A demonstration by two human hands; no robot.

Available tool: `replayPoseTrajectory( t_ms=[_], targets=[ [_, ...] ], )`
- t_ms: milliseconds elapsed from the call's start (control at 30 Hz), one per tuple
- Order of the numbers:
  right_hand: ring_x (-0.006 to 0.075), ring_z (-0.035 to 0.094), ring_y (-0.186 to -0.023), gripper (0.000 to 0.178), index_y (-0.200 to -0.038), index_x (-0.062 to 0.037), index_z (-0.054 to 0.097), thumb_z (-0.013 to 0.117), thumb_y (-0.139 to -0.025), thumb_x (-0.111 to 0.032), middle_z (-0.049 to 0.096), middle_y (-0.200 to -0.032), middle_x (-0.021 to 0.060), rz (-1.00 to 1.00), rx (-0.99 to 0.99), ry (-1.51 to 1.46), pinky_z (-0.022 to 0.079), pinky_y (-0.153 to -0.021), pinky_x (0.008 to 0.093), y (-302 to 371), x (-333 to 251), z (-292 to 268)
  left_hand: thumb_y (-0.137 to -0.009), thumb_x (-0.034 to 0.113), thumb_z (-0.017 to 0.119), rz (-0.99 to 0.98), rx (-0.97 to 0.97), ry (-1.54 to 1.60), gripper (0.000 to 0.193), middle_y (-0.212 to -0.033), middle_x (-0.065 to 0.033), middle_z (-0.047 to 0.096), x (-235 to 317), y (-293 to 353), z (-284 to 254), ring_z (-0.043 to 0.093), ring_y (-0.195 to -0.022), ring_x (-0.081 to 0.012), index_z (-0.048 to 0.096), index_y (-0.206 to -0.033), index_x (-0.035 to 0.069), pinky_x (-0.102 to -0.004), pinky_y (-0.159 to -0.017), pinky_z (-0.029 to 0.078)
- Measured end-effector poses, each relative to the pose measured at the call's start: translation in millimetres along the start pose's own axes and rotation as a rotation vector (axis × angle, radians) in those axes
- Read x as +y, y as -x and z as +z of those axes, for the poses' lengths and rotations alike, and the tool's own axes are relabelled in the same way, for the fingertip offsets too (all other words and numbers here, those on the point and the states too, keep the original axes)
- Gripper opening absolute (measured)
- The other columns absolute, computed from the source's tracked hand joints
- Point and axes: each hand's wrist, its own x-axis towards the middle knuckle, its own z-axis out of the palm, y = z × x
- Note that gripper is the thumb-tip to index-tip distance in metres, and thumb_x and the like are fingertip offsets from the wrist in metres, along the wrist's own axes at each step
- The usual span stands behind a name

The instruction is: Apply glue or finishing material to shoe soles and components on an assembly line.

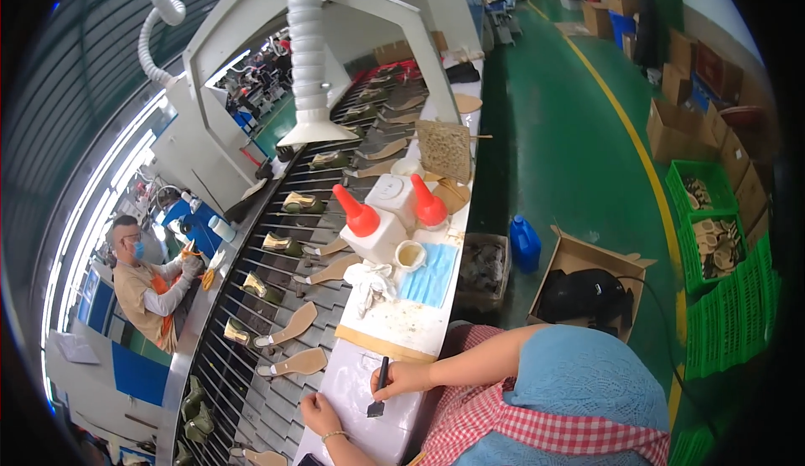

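Observation:
My right hand (402, 379) grips a flat brush (383, 374) by its black handle, with the dark, wide end pointing down just over the white work surface (356, 370). At the edge of that surface, beside the conveyor, my left hand (322, 416) rests with its fingers curled in loosely and nothing visible in them. Tan shoe insoles (298, 362) lie on the conveyor (277, 399) to the left of my hands. Ahead of them are a small open cup of pale liquid (410, 255), a crumpled white cloth (369, 282) and a blue face mask (428, 275).
White bottles with red nozzles (359, 213) stand beyond the cup. A ventilation hose (306, 47) hangs above the conveyor. Across it, a masked person (155, 290) in gloves handles something. On the right are a cardboard box (591, 269), a blue jug (525, 244) and green crates (713, 244).

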Motion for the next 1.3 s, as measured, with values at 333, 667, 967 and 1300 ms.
replayPoseTrajectory(
  t_ms=[333,667,967,1300],
  targets=[
    [0.0073,0.053,-0.082,0.018,-0.09,-0.0063,0.061,0.067,-0.086,-0.022,0.06,-0.084,-0.002,0.078,-0.022,0.001,0.043,-0.076,0.0228,4.0,-3.1,0.8,-0.081,0.017,0.062,0.011,0.008,0.004,0.018,-0.086,-0.0164,0.064,8.6,10.2,-8.0,0.061,-0.081,-0.0301,0.062,-0.088,0.0,-0.0383,-0.075,0.047],
    [0.0121,0.058,-0.086,0.013,-0.091,-0.0042,0.062,0.069,-0.081,-0.01,0.063,-0.088,0.0043,0.203,0.133,-0.1,0.047,-0.077,0.0267,-3.5,8.4,-2.7,-0.083,0.028,0.068,-0.151,-0.307,0.381,0.039,-0.106,-0.0128,0.063,-36.4,-49.6,-46.3,0.061,-0.096,-0.0222,0.06,-0.111,0.002,-0.0335,-0.083,0.049],
    [0.0165,0.06,-0.087,0.013,-0.093,-0.0002,0.056,0.063,-0.082,0.001,0.066,-0.094,0.0124,0.272,0.179,-0.319,0.046,-0.083,0.0289,-17.5,-21.7,22.2,-0.085,0.025,0.066,-0.278,-0.061,0.332,0.035,-0.097,-0.0103,0.066,-121.8,-118.4,-145.2,0.062,-0.088,-0.0184,0.059,-0.109,0.0,-0.0308,-0.078,0.05],
    [0.0139,0.061,-0.088,0.014,-0.095,-0.0023,0.056,0.065,-0.084,-0.005,0.067,-0.095,0.0086,0.309,0.166,-0.246,0.048,-0.081,0.0282,-29.5,4.2,38.0,-0.08,0.03,0.067,-0.147,-0.093,0.0,0.058,-0.13,-0.023,0.045,-65.4,-34.3,-39.8,0.046,-0.116,-0.0366,0.046,-0.126,0.002,-0.0419,-0.097,0.039]
  ],
)
